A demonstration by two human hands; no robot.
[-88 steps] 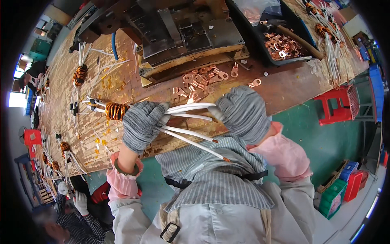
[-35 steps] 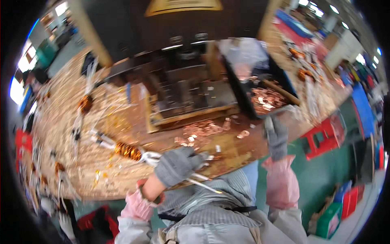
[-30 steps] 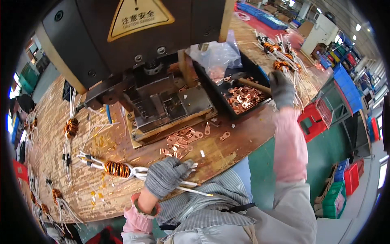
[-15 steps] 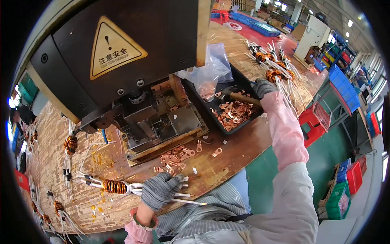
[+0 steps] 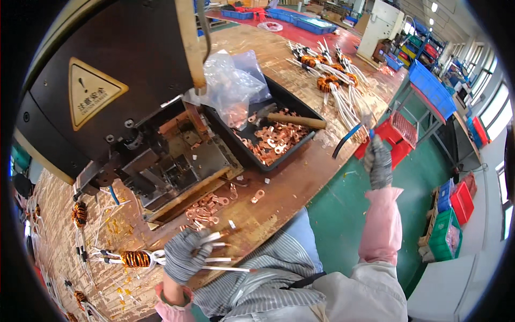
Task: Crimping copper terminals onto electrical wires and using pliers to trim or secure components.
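My left hand (image 5: 185, 256), in a grey striped glove, is closed around the white wire leads (image 5: 225, 260) of a coil wound with copper wire (image 5: 135, 259). Several lead ends stick out to the right of the fist. The coil itself lies on the table just left of that hand. Out beyond the table's edge, my right hand (image 5: 379, 163), also gloved, grips what look like pliers (image 5: 347, 140) with blue and black handles. Loose copper ring terminals (image 5: 204, 210) lie in a pile above my left hand, beside the press (image 5: 182, 166).
A black tray (image 5: 292, 153) of copper terminals, a hammer with a wooden handle (image 5: 296, 120) and a clear plastic bag (image 5: 230, 80) stands right of the press. More coils (image 5: 327, 80) lie farther back. A red stool (image 5: 394, 134) stands past the table's edge.
My right hand has moved from beside the tray out to the right past the table's edge, and the pliers now show in it. My left hand still holds the leads. The view has shifted right.
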